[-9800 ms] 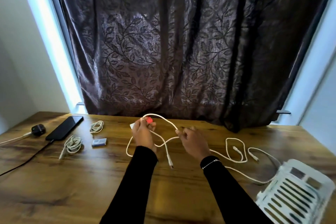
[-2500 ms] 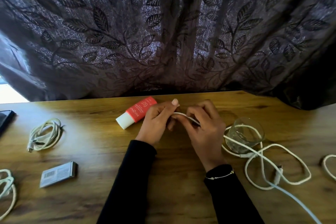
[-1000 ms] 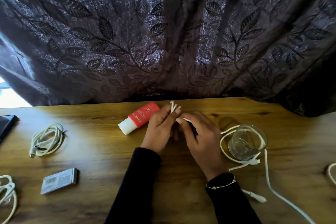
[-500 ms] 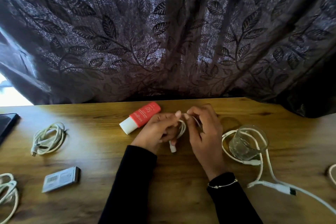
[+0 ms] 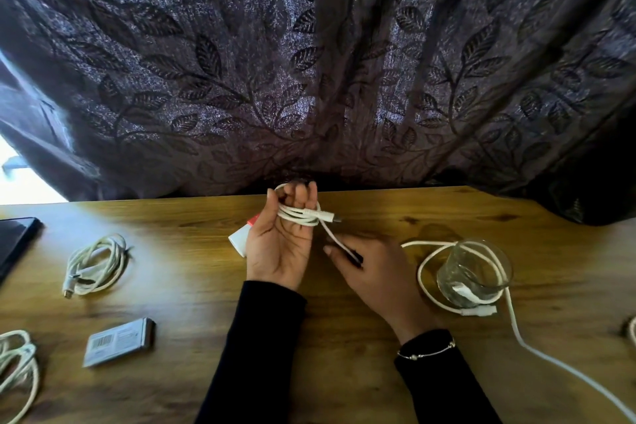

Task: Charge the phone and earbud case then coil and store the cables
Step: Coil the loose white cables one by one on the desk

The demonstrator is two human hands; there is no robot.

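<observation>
White cable (image 5: 300, 214): wound in a few loops round the fingers (image 5: 298, 194) of the left hand (image 5: 280, 244), plug end poking out to the right, above the worktop (image 5: 206, 286).
Left fingers: curled through the loops, holding the coil; palm faces up, wrist raised.
Right fingers (image 5: 335, 249): pinching the trailing strand just below the coil; right hand (image 5: 373, 274) lies low, knuckles up.
Slack: the strand runs on round a glass (image 5: 475, 272) standing just right of the hand.
Risk, glass: a pull on the strand could likely drag or tip it.
Risk, coil: loose loops may slip off if the left fingers relax.
Finished coils: two bundles (image 5: 94, 265) lie at left, well apart.
</observation>
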